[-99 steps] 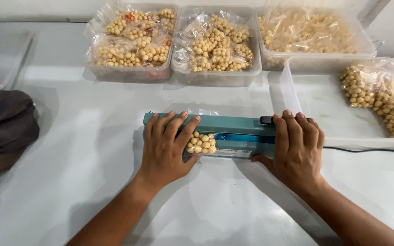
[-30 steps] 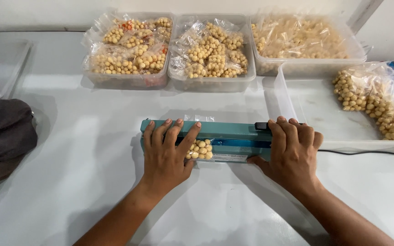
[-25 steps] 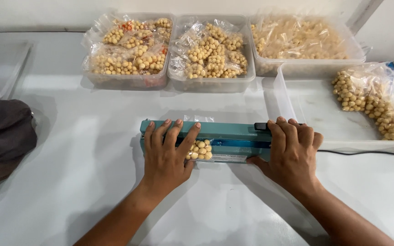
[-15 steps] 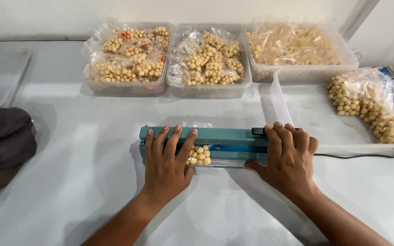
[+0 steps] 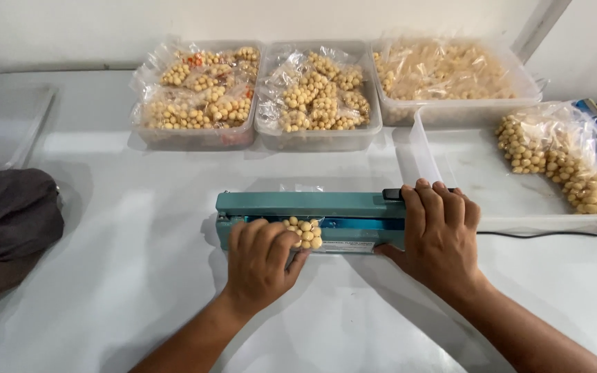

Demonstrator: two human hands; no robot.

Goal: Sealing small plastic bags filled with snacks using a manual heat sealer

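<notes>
White tabletop (image 5: 139,207) fills most of the head view, running back to a pale wall along the top edge. Just below the middle of the frame lies a teal heat sealer (image 5: 312,214), long side across the picture, its upper arm down over the base. A small clear bag of round yellow pellets (image 5: 303,233) sits at the sealer's front, its top edge under the arm and its filled part sticking out toward the bottom of the frame. The left hand (image 5: 260,262), in the lower middle, rests with fingers curled over the near side of that bag and the sealer's front edge, touching the bag; whether it pinches the bag or only presses on it cannot be told. The right hand (image 5: 440,238), right of centre, lies palm down on the sealer's right end, fingers flat over the arm beside the black handle tip (image 5: 392,195), thumb at the front edge, pressing rather than wrapping around it. Across the upper part of the frame stand three clear tubs (image 5: 319,138) holding filled bags of the same pellets. At the right edge a shallow white tray (image 5: 478,173) holds a larger bag of pellets (image 5: 561,162). A dark cloth (image 5: 8,228) lies at the left edge, with a clear lid (image 5: 1,124) above it.
</notes>
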